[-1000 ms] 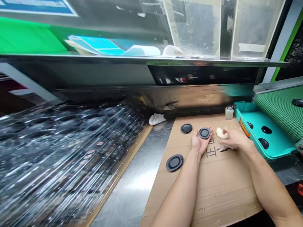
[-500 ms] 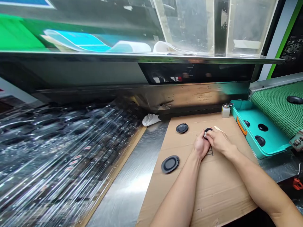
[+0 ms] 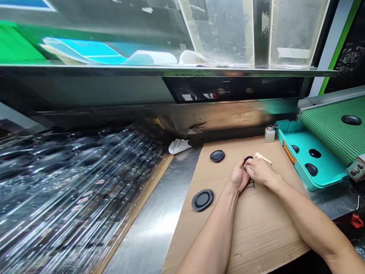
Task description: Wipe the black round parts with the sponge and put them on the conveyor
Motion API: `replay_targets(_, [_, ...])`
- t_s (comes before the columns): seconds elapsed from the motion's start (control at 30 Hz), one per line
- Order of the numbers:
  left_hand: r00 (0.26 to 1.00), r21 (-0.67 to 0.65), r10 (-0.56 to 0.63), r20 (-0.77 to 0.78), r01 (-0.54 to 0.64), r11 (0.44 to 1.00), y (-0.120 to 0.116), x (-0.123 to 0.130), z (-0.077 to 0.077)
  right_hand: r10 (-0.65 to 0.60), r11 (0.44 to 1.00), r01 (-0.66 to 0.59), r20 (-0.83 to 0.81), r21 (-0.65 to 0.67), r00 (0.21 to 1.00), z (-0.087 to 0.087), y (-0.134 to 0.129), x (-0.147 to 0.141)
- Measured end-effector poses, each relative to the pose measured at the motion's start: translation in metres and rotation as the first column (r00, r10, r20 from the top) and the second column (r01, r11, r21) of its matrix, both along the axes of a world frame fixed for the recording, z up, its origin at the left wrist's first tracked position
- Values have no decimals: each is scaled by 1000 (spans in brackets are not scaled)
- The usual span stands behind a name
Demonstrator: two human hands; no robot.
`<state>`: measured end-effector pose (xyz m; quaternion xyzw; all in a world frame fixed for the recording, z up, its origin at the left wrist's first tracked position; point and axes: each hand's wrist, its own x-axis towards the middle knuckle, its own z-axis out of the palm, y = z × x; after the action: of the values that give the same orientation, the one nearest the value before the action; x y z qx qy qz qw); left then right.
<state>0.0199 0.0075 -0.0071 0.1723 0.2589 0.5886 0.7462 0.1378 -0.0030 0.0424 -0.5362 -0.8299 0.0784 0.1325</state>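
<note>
My left hand (image 3: pixel 238 176) is closed around the edge of a round black plastic part (image 3: pixel 247 160), holding it above the cardboard. Against that part, my right hand (image 3: pixel 262 170) has its fingers bent and pressed together. Something small and whitish shows at its fingertips, too hidden to name. A cream-coloured strip (image 3: pixel 265 157) sticks out behind the right hand's knuckles; whether that hand grips it I cannot tell. Left of the hands, a dark round lid-like part (image 3: pixel 217 155) and a larger-looking one (image 3: pixel 202 199) lie flat on the cardboard sheet (image 3: pixel 268 228).
On the right stands a turquoise tray (image 3: pixel 322 186) with several black parts, beneath a green conveyor belt (image 3: pixel 327 118) carrying another black part (image 3: pixel 351 120). A pump bottle (image 3: pixel 269 134) stands beside the tray. Clear plastic packaging (image 3: pixel 71 198) fills the left; a white glove-like cloth (image 3: pixel 179 145) lies near.
Both hands stay together at the black part, which is turned a little in the fingers. More of the cream strip shows. The whole view has shifted slightly.
</note>
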Motion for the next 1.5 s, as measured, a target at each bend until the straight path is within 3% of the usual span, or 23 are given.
replay_targets(0.13, [997, -44, 74, 30, -73, 996, 2, -14, 7, 42, 992, -39, 19, -121, 999, 4, 0, 14])
replay_targets(0.37, [965, -138, 169, 199, -143, 980, 9, -33, 13, 51, 990, -79, -232, -114, 971, 5, 9, 26])
replay_targets(0.6, [940, -219, 91, 329, -18, 976, 6, -38, 17, 1, 992, -69, -544, -104, 839, -11, 23, 26])
replay_targets(0.73, [949, -257, 62, 310, 21, 966, 4, -40, 18, -35, 990, -64, -658, -125, 752, -15, 28, 27])
replay_targets(0.83, [962, -257, 42, 270, 30, 966, 4, -39, 18, -5, 977, -143, -688, -157, 726, -11, 28, 28])
replay_targets(0.97, [996, -218, 32, 85, -13, 976, 4, -29, 17, -65, 969, -129, -726, -209, 684, -6, 27, 27])
replay_targets(1.07, [993, -113, 5, -116, -18, 993, 1, -18, 15, -84, 988, -29, -686, -152, 723, -5, 25, 24])
replay_targets(1.17, [967, -37, -28, -252, 19, 999, -2, -11, 13, 48, 998, -62, -563, -5, 825, -5, 20, 19])
replay_targets(1.3, [954, -27, -3, -301, -5, 1000, -3, -8, 10, 238, 968, -185, -390, 168, 889, -8, 13, 11])
replay_targets(1.5, [942, -23, 10, -336, -19, 1000, -2, -7, 6, 224, 954, -157, -259, 257, 939, -17, 12, 5])
